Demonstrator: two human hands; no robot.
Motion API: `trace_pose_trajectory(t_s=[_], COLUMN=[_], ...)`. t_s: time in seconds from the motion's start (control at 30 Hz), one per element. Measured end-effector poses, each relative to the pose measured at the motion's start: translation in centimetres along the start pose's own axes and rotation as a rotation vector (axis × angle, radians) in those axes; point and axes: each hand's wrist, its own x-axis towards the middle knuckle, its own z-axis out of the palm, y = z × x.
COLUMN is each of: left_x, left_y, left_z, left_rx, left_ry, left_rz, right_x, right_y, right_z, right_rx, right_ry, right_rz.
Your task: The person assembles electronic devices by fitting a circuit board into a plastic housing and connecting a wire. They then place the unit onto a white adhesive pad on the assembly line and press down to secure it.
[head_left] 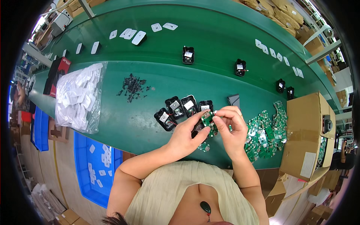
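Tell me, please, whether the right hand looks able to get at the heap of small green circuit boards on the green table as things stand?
Probably yes, once freed: the heap of small green circuit boards lies just right of the right hand, with nothing between. For now that hand and the left hand pinch one green board.

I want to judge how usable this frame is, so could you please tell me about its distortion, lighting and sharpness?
Head view: strong fisheye bending, so the green table edge curves and a black rim frames the picture; even overhead light with soft shadows; faint sheen on the plastic bag; both hands and the small circuit board they hold are fairly sharp, while the edges look smeared.
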Motion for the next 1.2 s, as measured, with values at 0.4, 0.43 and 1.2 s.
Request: trace_pose_trajectory(t_s=[0.4,0.43,1.2], left_x=[0.4,0.4,0.6], left_y=[0.1,0.1,-0.1], left_z=[0.2,0.1,-1.4], left_rx=[-0.053,-0.051,-0.022], left_ry=[0.135,0.136,0.234], left_rz=[0.064,0.063,0.081], right_x=[0.0,0.1,2.8], right_y=[0.7,0.6,-0.4], right_z=[0.4,0.3,0.8], right_rx=[0.316,0.232,0.369], right_ry=[0.002,-0.029,-0.4], right_rz=[0.081,0.055,0.227])
